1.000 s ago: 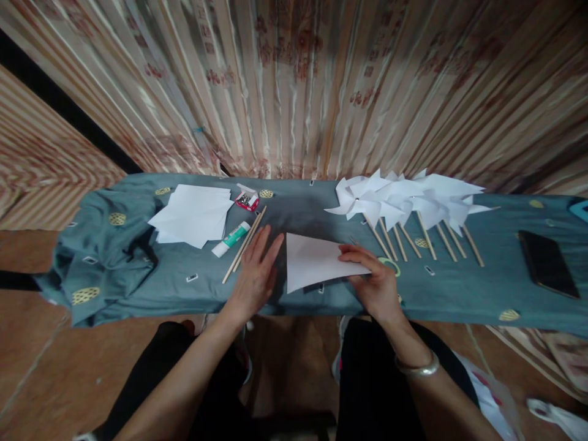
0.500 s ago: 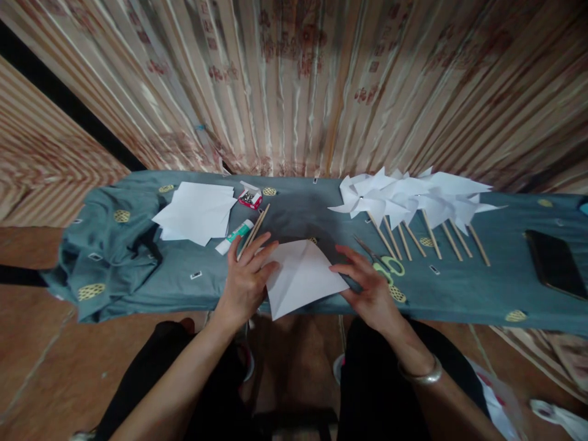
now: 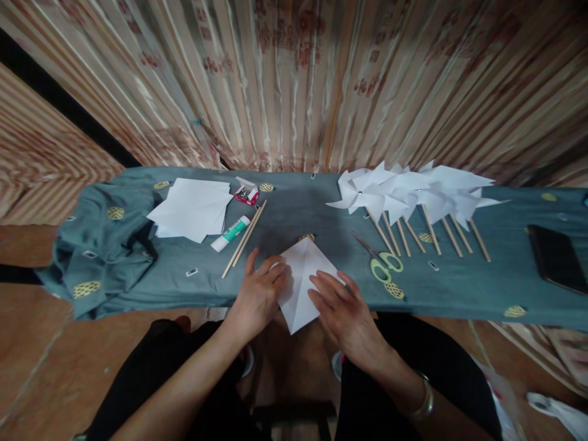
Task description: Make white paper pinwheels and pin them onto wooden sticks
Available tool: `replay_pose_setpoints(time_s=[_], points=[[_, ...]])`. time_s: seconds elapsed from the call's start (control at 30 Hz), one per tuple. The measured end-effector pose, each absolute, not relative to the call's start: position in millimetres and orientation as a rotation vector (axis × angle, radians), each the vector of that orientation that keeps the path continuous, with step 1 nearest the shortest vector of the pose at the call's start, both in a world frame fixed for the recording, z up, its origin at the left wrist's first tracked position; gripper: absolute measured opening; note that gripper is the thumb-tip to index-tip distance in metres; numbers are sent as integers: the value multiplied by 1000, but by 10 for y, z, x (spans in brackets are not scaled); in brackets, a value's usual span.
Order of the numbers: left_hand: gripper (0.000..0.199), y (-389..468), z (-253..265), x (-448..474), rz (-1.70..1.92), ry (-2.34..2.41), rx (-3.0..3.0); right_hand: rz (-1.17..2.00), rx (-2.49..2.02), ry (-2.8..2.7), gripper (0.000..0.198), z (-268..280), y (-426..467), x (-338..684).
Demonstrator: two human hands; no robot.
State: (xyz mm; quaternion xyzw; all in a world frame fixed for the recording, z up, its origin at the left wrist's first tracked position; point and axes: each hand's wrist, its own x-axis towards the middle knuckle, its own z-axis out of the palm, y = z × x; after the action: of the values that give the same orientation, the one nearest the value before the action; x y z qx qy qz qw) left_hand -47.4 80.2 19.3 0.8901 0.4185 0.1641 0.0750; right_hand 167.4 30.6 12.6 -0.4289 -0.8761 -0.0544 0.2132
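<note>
A square sheet of white paper with a crease down its middle lies at the table's near edge, one corner jutting past it. My left hand has its bent fingers closed on the paper's left corner. Over the right half of the sheet, my right hand rests with its fingers stretched out; its thumb is hidden. Scissors with green handles lie to the right of that hand. Two wooden sticks and a glue stick are up and left of my left hand.
A stack of white paper lies at the left, beside a small red box of metal pins. Several paper pinwheels on sticks lie at the back right. A black phone is at the far right of the cloth-covered table.
The paper has turned so its crease runs more upright, with a corner toward me. My right hand has moved left from the paper's edge onto its surface. My left hand has shifted slightly right.
</note>
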Motion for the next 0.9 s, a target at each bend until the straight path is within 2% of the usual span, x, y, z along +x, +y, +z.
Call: replay_pose_setpoints(time_s=[0.13, 0.27, 0.37, 0.63, 0.77, 0.9], points=[[46, 823, 126, -504, 428, 1110, 2602, 148, -1170, -2335, 26, 114, 368, 1808], [33, 852, 133, -516, 381, 1093, 2466, 538, -1263, -2107, 24, 115, 454, 1876], [24, 896, 173, -526, 423, 1149, 2333, 695, -1387, -1959, 25, 108, 526, 1880], [37, 997, 127, -494, 582, 1429, 2233, 908, -1716, -1591, 26, 52, 709, 1829], [42, 1009, 141, -434, 545, 1542, 2398, 853, -1793, -1551, 32, 82, 771, 1804], [40, 894, 142, -296, 626, 1419, 2705, 812, -1800, -1597, 27, 106, 815, 1799]])
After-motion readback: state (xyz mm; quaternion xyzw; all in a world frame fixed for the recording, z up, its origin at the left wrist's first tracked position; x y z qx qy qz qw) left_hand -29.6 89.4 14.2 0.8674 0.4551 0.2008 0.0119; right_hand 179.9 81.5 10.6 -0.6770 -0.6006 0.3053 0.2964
